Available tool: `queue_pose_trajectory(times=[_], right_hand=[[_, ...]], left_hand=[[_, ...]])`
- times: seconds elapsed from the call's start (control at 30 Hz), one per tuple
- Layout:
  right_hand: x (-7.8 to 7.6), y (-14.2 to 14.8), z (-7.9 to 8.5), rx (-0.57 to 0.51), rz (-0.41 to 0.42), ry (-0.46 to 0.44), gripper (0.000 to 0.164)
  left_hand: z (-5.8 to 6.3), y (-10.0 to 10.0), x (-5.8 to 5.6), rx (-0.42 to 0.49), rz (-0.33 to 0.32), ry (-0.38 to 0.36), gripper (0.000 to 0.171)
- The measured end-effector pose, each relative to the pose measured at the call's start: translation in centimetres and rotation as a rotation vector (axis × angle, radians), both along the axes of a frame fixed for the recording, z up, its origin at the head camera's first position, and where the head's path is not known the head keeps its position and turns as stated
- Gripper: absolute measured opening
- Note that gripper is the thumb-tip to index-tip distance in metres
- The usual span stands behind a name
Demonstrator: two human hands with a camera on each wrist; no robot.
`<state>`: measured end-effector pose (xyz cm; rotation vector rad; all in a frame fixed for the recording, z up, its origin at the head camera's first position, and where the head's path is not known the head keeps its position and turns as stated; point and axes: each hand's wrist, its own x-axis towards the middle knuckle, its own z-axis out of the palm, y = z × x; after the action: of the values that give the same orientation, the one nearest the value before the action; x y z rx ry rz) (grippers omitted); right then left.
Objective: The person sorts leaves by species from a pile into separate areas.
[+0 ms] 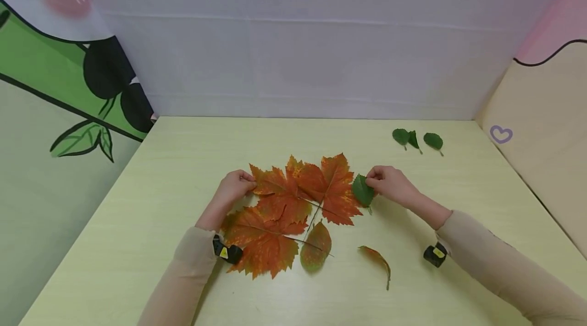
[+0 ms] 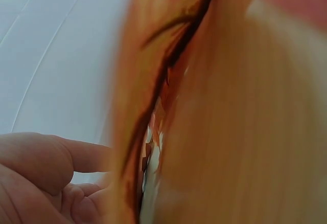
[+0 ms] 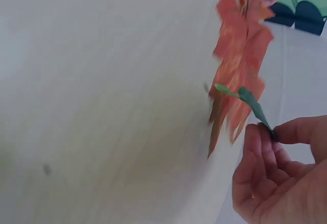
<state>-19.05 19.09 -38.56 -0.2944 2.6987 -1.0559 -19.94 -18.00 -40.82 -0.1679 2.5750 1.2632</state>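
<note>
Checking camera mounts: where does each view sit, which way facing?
Head: on the head, forward and down over the table; left hand, right hand, sleeves show.
Left wrist: on that wrist, toward left hand and a close, blurred orange leaf.
Right wrist: on that wrist, toward right hand and green leaf; part of left hand, top.
Shared, head and right wrist: green leaf, both hands.

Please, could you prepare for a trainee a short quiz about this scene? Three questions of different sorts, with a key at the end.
1. What does the right hand pinch?
2. How many loose green leaves lie near the far edge of the table?
3. True or false: the narrow curled leaf lies on top of an orange leaf.

Key:
1. A small green leaf.
2. Three.
3. False; the narrow curled leaf lies on the table, apart from the big orange leaves.
</note>
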Motion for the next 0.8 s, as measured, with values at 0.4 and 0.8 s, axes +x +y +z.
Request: queue_pose_trajectory(times=[0.4, 0.8], right_hand=[[-5.7, 2.8, -1.0, 0.118, -0.159, 0.163, 0.028], [-9.3, 5.3, -1.5, 0.06, -0.306, 0.147, 0.033]], left_hand=[[0.2, 0.1, 0.1, 0.002, 0.002, -0.005, 0.021], [0.1, 0.0, 0.1, -0.005, 0.01, -0.005, 0.021]])
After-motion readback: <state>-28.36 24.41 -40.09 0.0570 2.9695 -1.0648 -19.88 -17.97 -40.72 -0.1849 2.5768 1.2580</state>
